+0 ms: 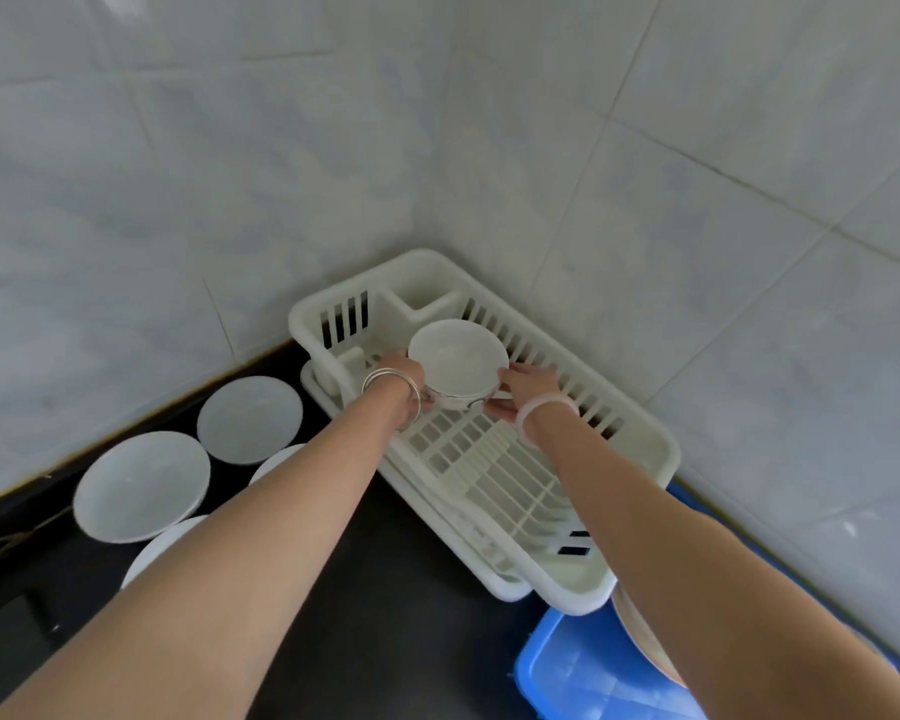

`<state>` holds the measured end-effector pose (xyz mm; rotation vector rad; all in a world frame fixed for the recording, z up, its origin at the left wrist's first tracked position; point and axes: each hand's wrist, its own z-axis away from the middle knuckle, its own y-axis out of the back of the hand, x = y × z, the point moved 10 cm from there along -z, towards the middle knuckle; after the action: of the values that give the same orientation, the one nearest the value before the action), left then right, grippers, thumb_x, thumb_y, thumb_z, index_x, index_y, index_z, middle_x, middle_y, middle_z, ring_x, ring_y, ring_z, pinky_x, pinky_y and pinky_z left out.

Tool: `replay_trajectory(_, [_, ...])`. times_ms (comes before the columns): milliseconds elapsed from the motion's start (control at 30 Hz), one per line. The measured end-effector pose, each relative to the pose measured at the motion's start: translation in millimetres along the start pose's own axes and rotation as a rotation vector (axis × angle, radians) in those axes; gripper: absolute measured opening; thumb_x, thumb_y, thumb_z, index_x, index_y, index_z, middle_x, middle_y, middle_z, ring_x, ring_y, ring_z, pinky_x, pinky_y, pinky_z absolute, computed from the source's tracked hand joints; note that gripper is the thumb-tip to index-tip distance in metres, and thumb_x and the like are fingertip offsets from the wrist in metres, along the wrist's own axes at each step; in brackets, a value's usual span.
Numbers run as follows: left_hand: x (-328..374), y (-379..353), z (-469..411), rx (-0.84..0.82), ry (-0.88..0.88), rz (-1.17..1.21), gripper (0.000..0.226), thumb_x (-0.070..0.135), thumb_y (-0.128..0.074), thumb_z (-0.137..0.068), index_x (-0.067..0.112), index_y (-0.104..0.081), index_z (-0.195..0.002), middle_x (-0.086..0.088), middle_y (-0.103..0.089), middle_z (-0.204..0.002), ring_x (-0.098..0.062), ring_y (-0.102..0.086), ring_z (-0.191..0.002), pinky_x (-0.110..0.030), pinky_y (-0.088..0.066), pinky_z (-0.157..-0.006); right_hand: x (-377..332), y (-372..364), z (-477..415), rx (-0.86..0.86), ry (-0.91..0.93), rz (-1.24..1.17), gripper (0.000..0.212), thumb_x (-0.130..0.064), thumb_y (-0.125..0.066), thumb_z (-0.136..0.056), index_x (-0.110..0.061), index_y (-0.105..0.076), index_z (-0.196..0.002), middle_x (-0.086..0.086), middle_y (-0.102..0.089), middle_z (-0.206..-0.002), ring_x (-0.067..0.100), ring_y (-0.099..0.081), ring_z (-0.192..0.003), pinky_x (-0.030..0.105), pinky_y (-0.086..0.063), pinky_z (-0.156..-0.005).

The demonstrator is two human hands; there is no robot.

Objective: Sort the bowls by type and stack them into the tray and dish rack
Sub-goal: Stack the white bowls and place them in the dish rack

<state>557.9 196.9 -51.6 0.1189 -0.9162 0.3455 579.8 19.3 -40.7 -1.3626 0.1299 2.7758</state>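
Tiled corner, black bench (385,589). Placing step, by the look of it: bowl (458,356) over dish rack (661,449), toward its 12 o'clock end, gripped at both sides by fingers of left hand (404,374) and right hand (528,384). Next, likely: lower level, let go, then reach for other bowls (141,485) at 9 o'clock.

Two walls meet in a corner here, the left wall (126,148) and the right wall (749,148), both covered in large pale grey tiles with faint marbling and thin grout lines. Soft, even light falls across them. Below runs a black countertop (385,589), dark and matte.
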Motion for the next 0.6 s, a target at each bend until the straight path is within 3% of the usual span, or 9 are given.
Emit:
replay_trajectory(67, [-2, 0, -10, 0.011, 0.005, -0.005, 0.042, -0.003, -0.028, -0.093, 0.008, -0.048, -0.128, -0.021, -0.048, -0.133, -0.039, -0.052, -0.114, -0.040, -0.049, -0.070, 3, -1, -11, 0.009, -0.004, -0.002, 0.036, -0.006, -0.049, -0.094, -0.009, -0.051, -0.130, 0.015, -0.055, -0.130, 0.031, -0.062, -0.088, 0.032, -0.054, -0.058])
replay_trajectory(167, [-3, -4, -20, 0.003, -0.014, -0.006, 0.043, -0.002, -0.029, -0.093, 0.010, -0.045, -0.131, -0.020, -0.047, -0.135, -0.039, -0.050, -0.118, -0.040, -0.049, -0.070, 8, -2, -24, 0.018, 0.004, -0.004, 0.036, -0.006, -0.047, -0.095, -0.010, -0.050, -0.130, 0.014, -0.053, -0.132, 0.033, -0.061, -0.100, 0.033, -0.055, -0.068])
replay_trajectory(300, [-3, -9, -27, -0.001, -0.040, 0.016, 0.044, -0.005, -0.029, -0.092, 0.011, -0.048, -0.129, -0.017, -0.050, -0.132, -0.035, -0.052, -0.102, -0.042, -0.051, -0.066, 12, -4, -33, 0.026, 0.041, -0.003, 0.037, -0.009, -0.046, -0.095, -0.008, -0.048, -0.132, 0.012, -0.053, -0.126, 0.034, -0.060, -0.106, 0.033, -0.053, -0.075])
replay_trajectory(367, [-4, -9, -29, 0.005, -0.043, 0.016, 0.045, -0.006, -0.029, -0.091, 0.011, -0.049, -0.127, -0.016, -0.052, -0.129, -0.032, -0.051, -0.094, -0.042, -0.051, -0.072, 15, -4, -35, 0.017, 0.048, -0.014, 0.037, -0.013, -0.048, -0.095, -0.009, -0.048, -0.132, 0.009, -0.052, -0.117, 0.034, -0.059, -0.107, 0.033, -0.053, -0.077])
replay_trajectory(533, [-8, -5, -30, 0.043, -0.042, 0.062, 0.054, -0.007, -0.029, -0.090, 0.019, -0.038, -0.137, -0.010, -0.047, -0.118, -0.029, -0.052, -0.086, -0.040, -0.049, -0.064, 20, -10, -34, -0.039, 0.063, -0.005, 0.039, -0.023, -0.047, -0.096, -0.017, -0.044, -0.134, 0.002, -0.049, -0.108, 0.030, -0.058, -0.108, 0.033, -0.053, -0.083])
replay_trajectory(600, [-9, -4, -30, 0.057, -0.064, 0.019, 0.055, -0.006, -0.030, -0.088, 0.017, -0.039, -0.136, -0.013, -0.049, -0.122, -0.030, -0.052, -0.088, -0.043, -0.053, -0.071, 22, -12, -33, -0.057, 0.064, 0.063, 0.041, -0.027, -0.044, -0.096, -0.021, -0.040, -0.137, -0.002, -0.050, -0.102, 0.028, -0.058, -0.107, 0.035, -0.050, -0.084])
